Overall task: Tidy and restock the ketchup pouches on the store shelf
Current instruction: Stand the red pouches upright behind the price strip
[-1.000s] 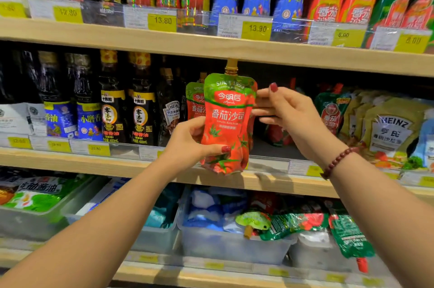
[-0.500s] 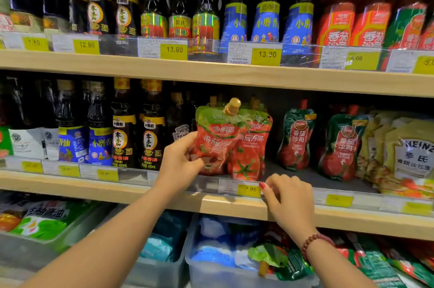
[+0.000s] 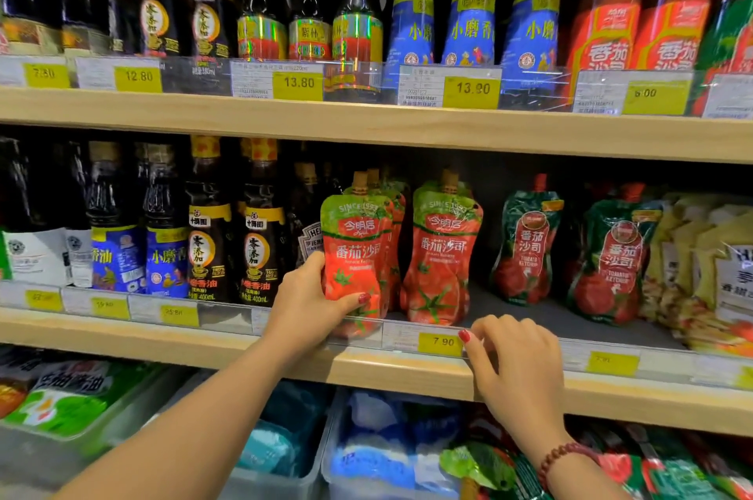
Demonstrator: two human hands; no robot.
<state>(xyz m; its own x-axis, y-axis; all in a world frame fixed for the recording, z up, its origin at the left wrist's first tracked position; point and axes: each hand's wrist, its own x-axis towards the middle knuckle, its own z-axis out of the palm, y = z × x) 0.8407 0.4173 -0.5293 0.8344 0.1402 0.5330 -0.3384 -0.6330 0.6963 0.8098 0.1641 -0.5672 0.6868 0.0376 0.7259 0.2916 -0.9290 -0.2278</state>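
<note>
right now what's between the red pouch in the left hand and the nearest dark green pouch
Head view: beside the held red pouch a second red pouch stands, then bare shelf before the green pouch.

the front red pouch (image 3: 353, 255), green-topped with a tan cap and a tomato print, stands upright up and left of the 7.90 price tag (image 3: 440, 344), with the left hand (image 3: 305, 304) gripping its lower left side. more like it line up close behind. a second red pouch (image 3: 442, 255) stands upright just above the tag. a dark green pouch (image 3: 527, 247) with a red cap stands up and right of the tag, and another green pouch (image 3: 611, 263) stands farther right.
</note>
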